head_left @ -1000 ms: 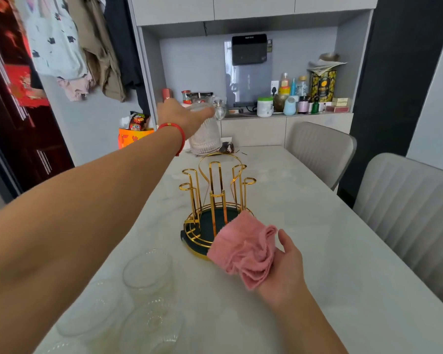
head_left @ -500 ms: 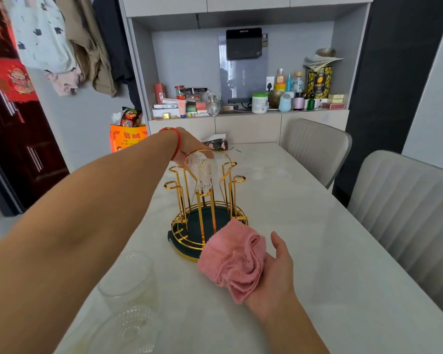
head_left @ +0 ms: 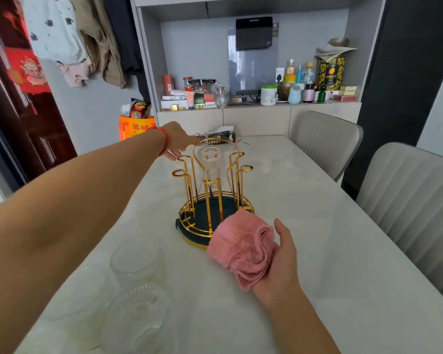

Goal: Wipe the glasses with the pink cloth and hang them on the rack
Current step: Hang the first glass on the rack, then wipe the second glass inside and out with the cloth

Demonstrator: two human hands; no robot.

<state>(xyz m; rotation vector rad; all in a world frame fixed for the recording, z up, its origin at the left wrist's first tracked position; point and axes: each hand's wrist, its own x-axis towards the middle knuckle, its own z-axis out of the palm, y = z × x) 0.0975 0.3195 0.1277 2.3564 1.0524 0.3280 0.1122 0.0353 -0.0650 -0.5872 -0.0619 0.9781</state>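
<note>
- Left hand (head_left: 177, 142), upper centre-left of frame, reaches across to the far-left side of the gold rack (head_left: 212, 198); fingers extend toward the top loop and hold nothing; fingertips partly hidden behind the wire, so contact with the rack cannot be judged; a red band (head_left: 164, 141) sits on the wrist.
- One glass (head_left: 212, 164) hangs upside down on a peg inside the rack's tall loop, centre of frame; its rim end is hard to separate from the gold bars crossing in front.
- Right hand (head_left: 281, 259), lower centre-right, lies palm up with the pink cloth (head_left: 242, 247) bunched in it; thumb stands free at the right edge of the cloth; the fingers are buried under the folds, so whether they curl round the cloth cannot be told.
- The cloth covers the near-right rim of the rack's dark round base.
- Clear glasses (head_left: 136, 258) stand on the white table (head_left: 330, 251) at lower left; the nearest ones are blurred and cut by the bottom edge; the count is uncertain.
- Two grey chairs (head_left: 325, 141) on the right; the nearer one is cropped by the frame edge.
</note>
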